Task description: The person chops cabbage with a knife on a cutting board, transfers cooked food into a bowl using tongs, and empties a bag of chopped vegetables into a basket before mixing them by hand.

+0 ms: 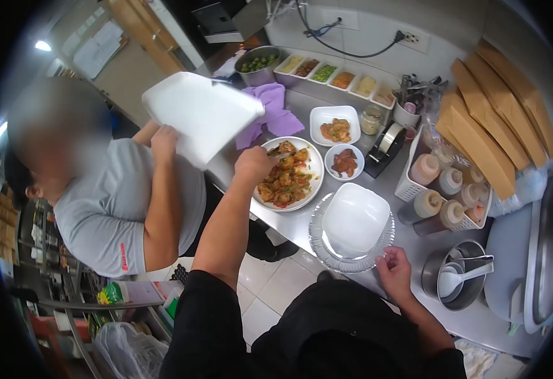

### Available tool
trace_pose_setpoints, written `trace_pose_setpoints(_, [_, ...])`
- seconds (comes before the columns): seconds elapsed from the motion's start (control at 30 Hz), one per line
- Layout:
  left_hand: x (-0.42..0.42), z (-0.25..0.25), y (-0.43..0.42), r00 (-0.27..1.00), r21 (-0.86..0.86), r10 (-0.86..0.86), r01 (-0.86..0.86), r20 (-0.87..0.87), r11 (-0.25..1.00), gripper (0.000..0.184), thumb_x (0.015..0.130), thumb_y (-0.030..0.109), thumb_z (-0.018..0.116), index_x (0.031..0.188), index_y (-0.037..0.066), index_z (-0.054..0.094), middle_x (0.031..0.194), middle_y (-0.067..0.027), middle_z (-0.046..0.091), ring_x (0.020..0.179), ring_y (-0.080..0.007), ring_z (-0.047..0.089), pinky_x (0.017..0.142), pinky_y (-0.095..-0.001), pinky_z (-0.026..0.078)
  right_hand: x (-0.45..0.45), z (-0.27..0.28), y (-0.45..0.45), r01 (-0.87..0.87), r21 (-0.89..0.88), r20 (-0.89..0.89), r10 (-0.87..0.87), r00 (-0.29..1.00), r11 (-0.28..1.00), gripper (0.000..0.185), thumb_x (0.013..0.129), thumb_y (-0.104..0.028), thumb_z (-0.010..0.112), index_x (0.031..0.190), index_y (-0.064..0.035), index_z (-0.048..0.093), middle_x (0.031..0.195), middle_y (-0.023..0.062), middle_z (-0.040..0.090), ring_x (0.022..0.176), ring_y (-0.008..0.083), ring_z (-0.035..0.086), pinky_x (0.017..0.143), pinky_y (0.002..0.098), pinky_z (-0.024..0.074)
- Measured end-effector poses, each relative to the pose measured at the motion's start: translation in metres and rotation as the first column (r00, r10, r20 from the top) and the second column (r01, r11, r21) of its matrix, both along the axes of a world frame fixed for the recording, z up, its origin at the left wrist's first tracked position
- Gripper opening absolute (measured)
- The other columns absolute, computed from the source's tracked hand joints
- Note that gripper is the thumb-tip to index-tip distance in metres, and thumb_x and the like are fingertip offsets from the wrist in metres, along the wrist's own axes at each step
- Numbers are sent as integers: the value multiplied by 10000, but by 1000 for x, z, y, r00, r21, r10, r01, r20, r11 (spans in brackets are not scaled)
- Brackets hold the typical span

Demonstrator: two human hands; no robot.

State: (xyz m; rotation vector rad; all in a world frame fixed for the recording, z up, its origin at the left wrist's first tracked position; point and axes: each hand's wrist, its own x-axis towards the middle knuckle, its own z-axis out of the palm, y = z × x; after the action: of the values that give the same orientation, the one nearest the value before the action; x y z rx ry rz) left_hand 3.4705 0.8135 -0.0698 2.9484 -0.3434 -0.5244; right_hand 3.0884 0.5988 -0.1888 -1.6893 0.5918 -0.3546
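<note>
The black left sleeve (208,316) is seen closest. A metal utensil (279,155) is gripped in the left hand's (255,165) closed fingers, above food on a round white plate (315,165). The right hand (394,271) is held loosely curled at the rim of a silver platter (316,235) under a square white bowl (356,218); whether the rim is gripped cannot be told.

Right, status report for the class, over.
Left hand gripping utensil over food plate. Right hand at edge of silver tray. Possible obstruction: white tray held by co-worker.
</note>
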Motion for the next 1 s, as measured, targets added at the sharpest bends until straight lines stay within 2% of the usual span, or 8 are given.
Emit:
trace_pose_setpoints(0.13, [26, -36, 17, 994, -153, -49, 63, 96, 986, 405, 890, 425, 648, 979, 44, 755, 845, -143, 726, 837, -308, 708, 781, -433, 543, 9, 13, -1, -19, -14, -10, 19, 1000, 1000, 291, 860, -85, 738, 1097, -12, 586, 767, 0, 570, 609, 53, 512, 556, 226, 447])
trace_pose_setpoints(0.33, [-9, 0, 44, 975, -552, 71, -180, -213, 814, 455, 896, 409, 707, 1031, -26, 715, 779, -84, 708, 602, -193, 630, 600, -366, 488, 25, 8, -9, -12, -122, -83, 1, 997, 992, 460, 827, -173, 768, 1195, -9, 545, 806, 66, 635, 613, 136, 581, 593, 295, 500])
trace_pose_setpoints(0.43, [-37, 18, 44, 943, -611, 6, -220, -333, 761, 433, 917, 371, 702, 1038, -45, 709, 776, -48, 703, 666, -179, 640, 634, -376, 493, 35, 20, -16, -20, -164, -160, -6, 987, 986, 544, 828, -220, 762, 1259, -2, 511, 857, 108, 680, 675, 209, 646, 659, 342, 532])
trace_pose_setpoints(0.47, [-51, 23, 42, 963, -615, -73, -106, -258, 781, 420, 916, 370, 703, 1053, -26, 712, 776, -57, 702, 685, -192, 647, 655, -380, 499, 37, 22, -18, -29, -174, -183, -3, 983, 984, 567, 831, -233, 758, 1278, 1, 500, 876, 121, 695, 702, 234, 670, 685, 357, 541])
trace_pose_setpoints(0.6, [-106, 32, 15, 872, -538, -486, 385, -54, 750, 366, 910, 389, 692, 1073, 62, 717, 829, -122, 710, 820, -296, 693, 769, -416, 528, 48, 25, -25, -84, -222, -259, 25, 966, 971, 595, 845, -242, 740, 1321, 11, 487, 904, 147, 724, 825, 298, 714, 770, 397, 552])
trace_pose_setpoints(0.67, [-132, 18, -3, 802, -270, -595, 562, -53, 782, 347, 911, 416, 661, 1009, 86, 703, 903, -155, 714, 883, -348, 696, 800, -438, 541, 54, 22, -27, -98, -231, -299, 25, 954, 968, 603, 847, -236, 736, 1335, 13, 482, 899, 146, 729, 851, 307, 718, 790, 405, 553])
trace_pose_setpoints(0.73, [-159, 18, -28, 804, -44, -579, 579, -131, 814, 346, 909, 414, 659, 1065, 106, 691, 914, -149, 712, 856, -372, 679, 748, -460, 539, 58, 22, -25, -111, -228, -305, 38, 952, 967, 611, 848, -229, 734, 1345, 18, 477, 898, 144, 727, 843, 302, 718, 797, 407, 552])
trace_pose_setpoints(1.0, [-155, 51, 23, 924, -64, -382, 383, 21, 922, 325, 923, 439, 624, 1091, 163, 663, 924, -116, 719, 920, -324, 693, 784, -463, 545, 55, 13, -24, -124, -234, -269, 59, 961, 964, 594, 865, -213, 723, 1350, 22, 474, 881, 144, 714, 817, 295, 707, 777, 403, 549])
